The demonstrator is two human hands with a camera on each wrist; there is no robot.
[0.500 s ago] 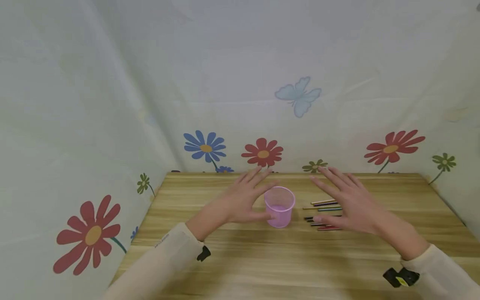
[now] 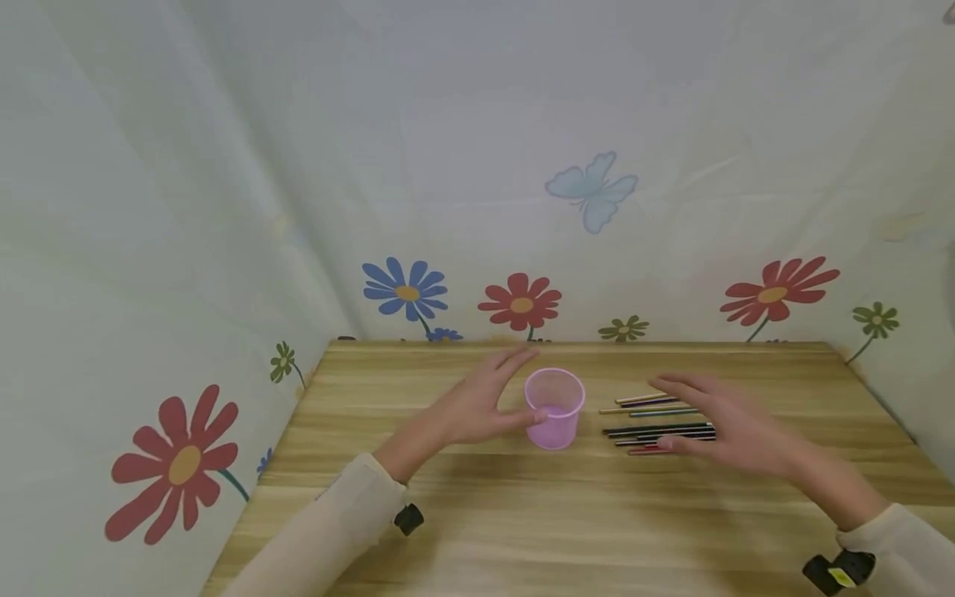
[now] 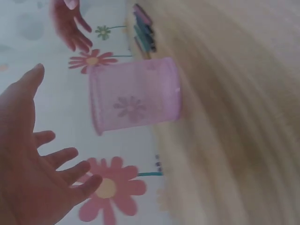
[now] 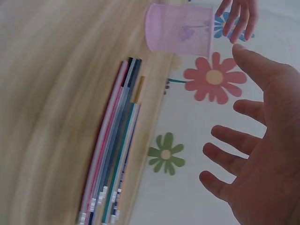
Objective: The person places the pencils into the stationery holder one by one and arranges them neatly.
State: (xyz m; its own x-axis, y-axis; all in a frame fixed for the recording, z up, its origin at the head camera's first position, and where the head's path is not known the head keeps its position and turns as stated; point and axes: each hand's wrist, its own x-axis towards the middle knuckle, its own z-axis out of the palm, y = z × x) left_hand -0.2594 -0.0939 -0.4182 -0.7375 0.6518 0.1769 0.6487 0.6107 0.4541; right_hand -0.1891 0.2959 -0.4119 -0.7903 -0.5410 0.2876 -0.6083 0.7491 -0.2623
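Note:
A translucent pink plastic cup [image 2: 555,427] stands upright on the wooden table, its mouth up. My left hand [image 2: 473,406] hovers just left of it, fingers apart and holding nothing; in the left wrist view a gap shows between that hand [image 3: 42,164] and the cup [image 3: 136,96]. To the cup's right lies a loose bundle of pencils [image 2: 649,431] in several colours. Above their right ends is my right hand [image 2: 739,427], its fingers extended and nothing in its grasp. The right wrist view shows the pencils [image 4: 110,150] lying side by side, apart from the hand [image 4: 262,140].
The wooden table [image 2: 522,531] runs back to a pale cloth backdrop [image 2: 462,166] printed with flowers and a butterfly. Another cloth wall [image 2: 89,290] borders the left side. A black strap device [image 2: 839,572] sits at the right wrist.
My right hand has moved right and lower over the pencils, uncovering more of them. The left hand has turned slightly and its fingers sit lower beside the cup.

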